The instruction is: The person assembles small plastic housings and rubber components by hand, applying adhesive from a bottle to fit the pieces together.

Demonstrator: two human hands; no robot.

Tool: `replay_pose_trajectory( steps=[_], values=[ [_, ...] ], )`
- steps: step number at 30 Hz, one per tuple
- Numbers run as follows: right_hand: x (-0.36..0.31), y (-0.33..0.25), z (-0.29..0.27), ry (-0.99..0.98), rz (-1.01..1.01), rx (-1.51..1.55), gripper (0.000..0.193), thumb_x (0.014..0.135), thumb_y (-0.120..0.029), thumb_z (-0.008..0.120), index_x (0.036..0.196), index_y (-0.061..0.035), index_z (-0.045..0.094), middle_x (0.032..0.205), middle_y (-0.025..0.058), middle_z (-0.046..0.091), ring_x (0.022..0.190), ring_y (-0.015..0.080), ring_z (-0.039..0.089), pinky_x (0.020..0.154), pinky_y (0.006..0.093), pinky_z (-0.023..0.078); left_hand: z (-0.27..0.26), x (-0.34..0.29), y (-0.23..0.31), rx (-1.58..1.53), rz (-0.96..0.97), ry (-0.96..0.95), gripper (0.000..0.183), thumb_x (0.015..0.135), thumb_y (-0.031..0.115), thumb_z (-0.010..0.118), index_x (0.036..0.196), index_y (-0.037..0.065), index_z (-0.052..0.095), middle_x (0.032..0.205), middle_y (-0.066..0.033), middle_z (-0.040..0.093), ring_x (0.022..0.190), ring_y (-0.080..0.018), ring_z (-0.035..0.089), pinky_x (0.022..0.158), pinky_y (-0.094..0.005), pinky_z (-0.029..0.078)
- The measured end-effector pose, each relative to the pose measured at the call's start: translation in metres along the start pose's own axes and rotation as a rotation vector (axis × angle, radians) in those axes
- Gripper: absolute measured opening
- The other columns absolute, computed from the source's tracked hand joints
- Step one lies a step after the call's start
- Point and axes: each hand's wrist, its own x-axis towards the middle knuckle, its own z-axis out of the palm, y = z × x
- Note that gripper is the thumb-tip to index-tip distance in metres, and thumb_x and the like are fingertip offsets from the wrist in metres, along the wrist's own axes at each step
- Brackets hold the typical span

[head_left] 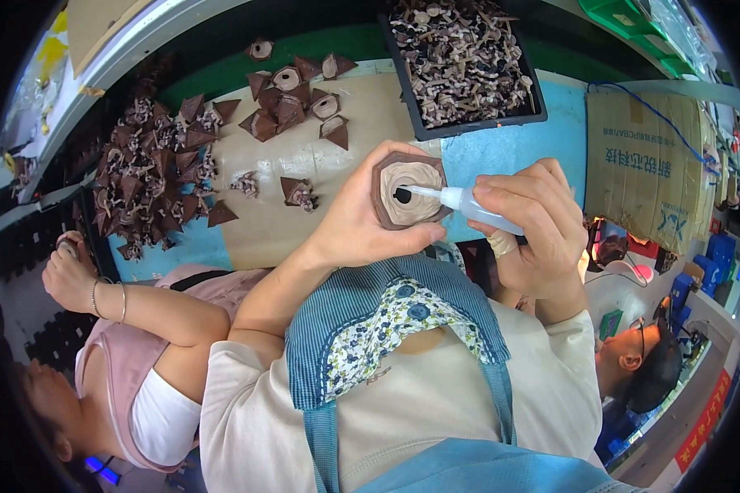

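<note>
My left hand (pixel 353 209) grips a brown, many-sided hollow piece (pixel 389 212) by its edge, its tan ringed face and dark centre hole turned up toward me. In my right hand (pixel 543 218) is a translucent squeeze bottle (pixel 485 212), tilted to the left. The bottle's thin white nozzle reaches over the tan face, its tip beside the hole; whether it touches cannot be told. A strip of tape is wrapped around a digit of the right hand. Beyond my left hand lies a small brown pointed piece with a figure-like part (pixel 298 194).
Similar brown pieces (pixel 288 107) lie loose at the table's far side. A large heap of brown parts (pixel 152 172) covers the left. A black tray (pixel 469 130) of small parts stands at the back, and a cardboard box (pixel 641 164) at right. Co-workers sit on both sides.
</note>
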Motion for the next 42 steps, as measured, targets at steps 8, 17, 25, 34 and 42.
replay_pose_trajectory(
  steps=[8,17,25,34,42],
  values=[
    [-0.005,0.007,0.004,0.046,0.018,0.054,0.037,0.054,0.003,0.070,0.090,-0.0003,0.062,0.085,0.0117,0.064,0.065,0.0233,0.057,0.057,0.0329,0.037,0.000,0.003,-0.004,0.109,0.004,0.023,0.062,0.065,0.007,0.079,0.115,0.002,0.042,0.103,-0.0059,0.055,0.095,-0.0120,0.055,0.084,-0.0271,0.045],
    [-0.013,0.014,0.008,0.036,0.090,0.145,0.032,0.061,0.002,0.072,0.091,-0.0005,0.061,0.085,0.0132,0.064,0.070,0.0249,0.060,0.063,0.0335,0.044,-0.003,0.003,-0.004,0.273,-0.047,0.091,0.061,0.063,0.014,0.081,0.111,0.001,0.046,0.100,-0.0072,0.058,0.094,-0.0124,0.056,0.083,-0.0276,0.046],
    [-0.079,0.074,0.078,0.136,0.739,1.134,0.023,0.082,-0.004,0.063,0.104,-0.0007,0.057,0.110,0.0054,0.056,0.095,0.0190,0.059,0.084,0.0300,0.046,-0.015,0.010,0.009,0.971,0.156,0.232,0.066,0.064,0.018,0.078,0.118,0.000,0.044,0.100,-0.0159,0.056,0.094,-0.0298,0.057,0.083,-0.0349,0.046],
    [-0.164,0.129,0.199,-0.032,0.667,0.438,0.040,0.066,0.011,0.052,0.102,-0.0030,0.060,0.100,0.0132,0.061,0.098,0.0314,0.057,0.089,0.0358,0.044,-0.032,0.028,-0.010,0.992,0.439,0.383,0.062,0.070,0.002,0.071,0.122,-0.003,0.040,0.120,-0.0190,0.046,0.109,-0.0312,0.048,0.093,-0.0376,0.040],
    [-0.094,0.178,0.110,0.412,0.529,-0.107,0.040,0.066,0.009,0.051,0.101,-0.0062,0.061,0.099,0.0113,0.060,0.098,0.0303,0.054,0.085,0.0388,0.044,-0.022,0.059,-0.033,0.653,0.628,0.506,0.068,0.065,-0.004,0.075,0.110,0.007,0.026,0.115,-0.0193,0.043,0.108,-0.0284,0.053,0.090,-0.0387,0.045]
  ],
)
